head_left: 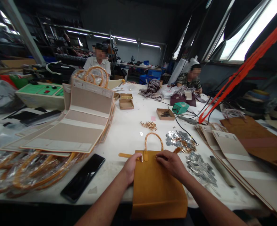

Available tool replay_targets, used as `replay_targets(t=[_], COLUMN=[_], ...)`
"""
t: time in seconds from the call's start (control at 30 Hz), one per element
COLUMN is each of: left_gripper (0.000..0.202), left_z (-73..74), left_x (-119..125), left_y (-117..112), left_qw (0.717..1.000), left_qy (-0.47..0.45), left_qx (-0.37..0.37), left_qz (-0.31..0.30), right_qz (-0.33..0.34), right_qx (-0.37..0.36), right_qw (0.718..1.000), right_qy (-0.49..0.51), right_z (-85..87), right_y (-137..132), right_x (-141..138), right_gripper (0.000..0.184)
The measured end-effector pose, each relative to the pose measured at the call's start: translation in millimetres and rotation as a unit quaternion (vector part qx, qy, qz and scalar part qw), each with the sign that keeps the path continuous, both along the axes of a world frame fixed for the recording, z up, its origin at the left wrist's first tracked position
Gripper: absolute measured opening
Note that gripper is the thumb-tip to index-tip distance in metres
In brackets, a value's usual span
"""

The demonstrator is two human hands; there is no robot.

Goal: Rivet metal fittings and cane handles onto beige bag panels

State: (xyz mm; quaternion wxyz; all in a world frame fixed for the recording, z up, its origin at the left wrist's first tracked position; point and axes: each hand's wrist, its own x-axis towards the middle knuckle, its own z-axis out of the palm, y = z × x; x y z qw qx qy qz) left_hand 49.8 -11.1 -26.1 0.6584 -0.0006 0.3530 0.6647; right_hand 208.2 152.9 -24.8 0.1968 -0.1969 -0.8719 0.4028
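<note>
A tan leather bag panel [156, 188] with a looped handle [153, 139] lies flat on the white table [126, 131], hanging over the near edge. My left hand [130, 166] pinches its upper left corner beside a small metal fitting [141, 157]. My right hand [171, 163] pinches the panel's top edge just right of the handle base. A tan strap [126, 155] sticks out to the left under the top edge.
A black phone [83, 177] lies left of the panel. Stacked bag panels [79, 125] and wrapped handles [34, 172] fill the left. Metal hardware [190, 150] lies to the right, beside cut panels [237, 157] and a tool [222, 171]. Two people sit at the far side.
</note>
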Motion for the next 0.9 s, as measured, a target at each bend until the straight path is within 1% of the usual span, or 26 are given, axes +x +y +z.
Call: replay_targets(t=[0.2, 0.37, 0.47, 0.57, 0.77, 0.9], left_gripper=[0.036, 0.037, 0.037, 0.037, 0.035, 0.035], left_z=[-1.8, -0.6, 0.0, 0.9, 0.6, 0.2], left_x=[0.4, 1.9, 1.8, 1.1, -0.6, -0.9], left_y=[2.3, 1.8, 1.7, 2.5, 6.6, 8.6], left_qw=[1.0, 1.0, 1.0, 1.0, 1.0, 1.0], left_qy=[0.008, 0.005, 0.003, 0.001, -0.003, -0.003], left_qx=[-0.004, 0.005, 0.005, 0.002, -0.005, -0.011], left_qz=[0.004, 0.002, -0.003, -0.001, -0.001, 0.002], right_qz=[0.023, 0.059, 0.049, 0.034, 0.017, 0.026], right_qx=[0.005, 0.068, 0.116, 0.147, 0.142, 0.154], right_qw=[0.999, 0.995, 0.991, 0.988, 0.989, 0.987], right_qy=[-0.025, -0.046, -0.046, -0.045, -0.036, -0.036], right_z=[-3.6, -4.9, -9.8, -14.6, -15.9, -17.3], right_y=[3.3, 9.0, 9.5, 7.8, 6.0, 8.9], right_x=[-2.4, 0.1, 0.4, 0.1, -1.5, -2.9], right_gripper=[0.017, 0.022, 0.021, 0.02, 0.017, 0.017])
